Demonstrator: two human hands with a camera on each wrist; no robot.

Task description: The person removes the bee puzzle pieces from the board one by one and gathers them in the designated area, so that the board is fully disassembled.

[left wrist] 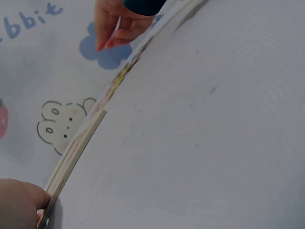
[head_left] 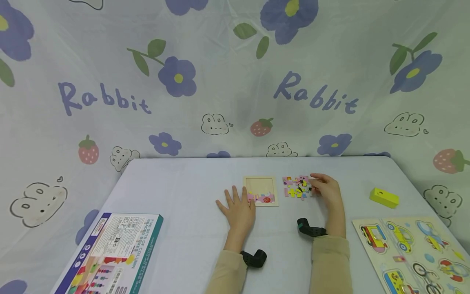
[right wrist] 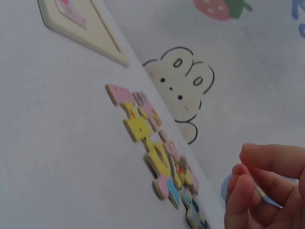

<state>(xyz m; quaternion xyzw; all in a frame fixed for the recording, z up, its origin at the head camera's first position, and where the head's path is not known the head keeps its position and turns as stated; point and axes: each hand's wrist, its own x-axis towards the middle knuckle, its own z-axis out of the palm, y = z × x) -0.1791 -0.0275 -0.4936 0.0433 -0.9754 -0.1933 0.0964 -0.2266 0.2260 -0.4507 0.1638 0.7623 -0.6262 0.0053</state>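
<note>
Left hand is laid palm-down with fingers spread, at the near left corner of the square wooden tray; the tray edge is touched by the thumb, as is also seen in the left wrist view. Tray is set flat near the middle of the white table. Its near side is filled by a strip of fitted pieces, pink with a round red motif; bare wood is shown over the rest. Just right of the tray, loose jigsaw pieces are laid out in a rough block, pink and yellow mostly, some interlocked, some separated by gaps. Right hand is held at the right end of that block, fingers loosely bent; a gap is seen between forefinger and thumb in the right wrist view, with fingertips raised clear of the pieces. A black wrist camera is worn on each arm: left unit, right unit. Beige sleeves are worn. Farther right, a yellow block is placed well apart from the hand, with a vehicle puzzle board nearer the camera. A printed box is placed at near left. Table is backed by a printed curtain, marked with flowers, rabbits and strawberries.
</note>
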